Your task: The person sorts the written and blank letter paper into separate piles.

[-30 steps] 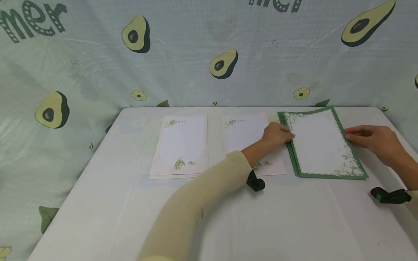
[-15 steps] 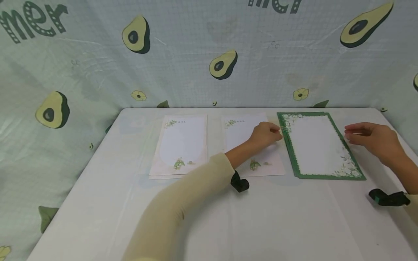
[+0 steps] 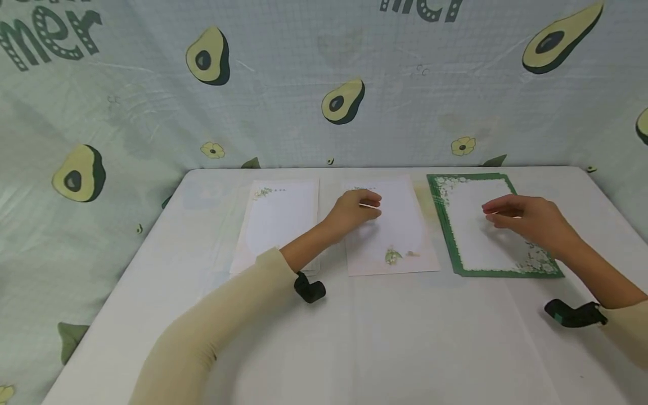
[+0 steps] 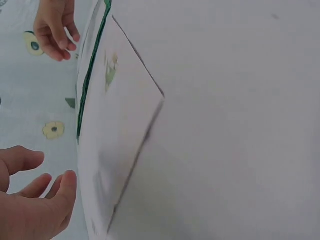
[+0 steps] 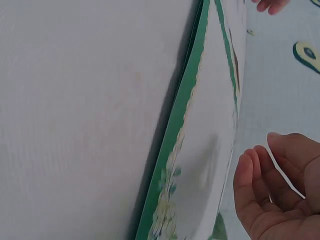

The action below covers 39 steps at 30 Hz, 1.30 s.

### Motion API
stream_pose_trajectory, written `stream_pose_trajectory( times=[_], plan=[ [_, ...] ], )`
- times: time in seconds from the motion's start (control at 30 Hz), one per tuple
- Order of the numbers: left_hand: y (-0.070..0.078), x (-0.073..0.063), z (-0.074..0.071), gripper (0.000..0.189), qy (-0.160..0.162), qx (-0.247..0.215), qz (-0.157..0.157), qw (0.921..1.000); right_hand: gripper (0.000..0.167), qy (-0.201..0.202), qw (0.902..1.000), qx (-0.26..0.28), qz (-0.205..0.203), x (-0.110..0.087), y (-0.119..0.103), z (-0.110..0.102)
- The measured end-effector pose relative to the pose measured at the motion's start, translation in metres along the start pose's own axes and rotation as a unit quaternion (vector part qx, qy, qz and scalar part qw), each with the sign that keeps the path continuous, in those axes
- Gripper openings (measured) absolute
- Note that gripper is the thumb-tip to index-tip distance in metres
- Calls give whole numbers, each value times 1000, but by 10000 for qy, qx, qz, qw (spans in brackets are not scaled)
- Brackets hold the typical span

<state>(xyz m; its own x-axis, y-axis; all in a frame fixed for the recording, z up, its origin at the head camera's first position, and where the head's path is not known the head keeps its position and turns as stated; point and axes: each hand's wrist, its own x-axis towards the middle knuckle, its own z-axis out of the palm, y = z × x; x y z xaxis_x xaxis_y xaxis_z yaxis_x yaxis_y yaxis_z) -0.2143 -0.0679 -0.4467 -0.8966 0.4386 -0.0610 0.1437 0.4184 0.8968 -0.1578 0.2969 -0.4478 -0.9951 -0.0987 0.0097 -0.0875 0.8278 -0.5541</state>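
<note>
My left hand (image 3: 353, 212) hovers over the left part of the middle pale pink sheet (image 3: 393, 264), fingers bent loosely with nothing between them. That sheet has a leafy sprig printed near its lower edge. Above the stack of green-bordered sheets (image 3: 458, 256) at the right, my right hand (image 3: 531, 219) hangs in the air, holding nothing. White flowers decorate the top sheet's border. Farther left lies another stack of pale pink sheets (image 3: 283, 225), partly covered by my left forearm. In the right wrist view the green border (image 5: 172, 125) runs beside my right fingers (image 5: 244, 172).
All the paper lies on a white-covered table (image 3: 430, 343). A pale curtain (image 3: 283, 95) printed with avocados hangs behind the table's far edge. Black wrist cameras (image 3: 310, 288) sit below each hand, close over the tabletop.
My left hand has let go of the green-bordered sheets and moved left over the middle pink sheet. My right hand has left their right edge and moved left above them; the stack lies flat.
</note>
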Motion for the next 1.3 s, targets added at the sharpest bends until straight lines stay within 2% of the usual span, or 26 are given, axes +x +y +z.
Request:
stream_pose_trajectory(
  times=[0.07, 0.2, 0.3, 0.4, 0.53, 0.73, 0.93, 1.1, 1.23, 1.3],
  plan=[
    [-10, -6, -15, 39, 111, 126, -70, 9998, 36, -51, 9998, -24, -196, 2, -10, 7],
    [-24, -14, -39, 39, 301, 329, -211, 9988, 32, -241, 9989, 281, -286, 7, -27, 17],
    [-31, -19, -51, 39, 425, 479, -313, 9975, 32, -409, 9965, 576, -447, 11, -38, 24],
    [-33, -23, -56, 40, 422, 566, -414, 9966, 32, -525, 9928, 765, -757, 13, -46, 31],
    [-32, -27, -58, 43, 376, 528, -496, 9967, 30, -593, 9905, 897, -853, 15, -55, 37],
    [-32, -28, -58, 45, 371, 517, -582, 9963, 31, -693, 9903, 1037, -615, 20, -64, 42],
    [-38, -19, -56, 55, 429, 652, -502, 9957, 28, -685, 9934, 592, -711, 30, -69, 48],
    [-41, -7, -51, 56, 545, 1114, -462, 9912, 34, -945, 9924, 531, -588, 44, -71, 51],
    [-39, 0, -47, 51, 651, 1599, -640, 9829, 45, -1218, 9913, 396, -292, 56, -73, 51],
    [-35, 2, -45, 50, 686, 1683, -706, 9808, 49, -1320, 9901, 459, -145, 60, -75, 50]
  ],
)
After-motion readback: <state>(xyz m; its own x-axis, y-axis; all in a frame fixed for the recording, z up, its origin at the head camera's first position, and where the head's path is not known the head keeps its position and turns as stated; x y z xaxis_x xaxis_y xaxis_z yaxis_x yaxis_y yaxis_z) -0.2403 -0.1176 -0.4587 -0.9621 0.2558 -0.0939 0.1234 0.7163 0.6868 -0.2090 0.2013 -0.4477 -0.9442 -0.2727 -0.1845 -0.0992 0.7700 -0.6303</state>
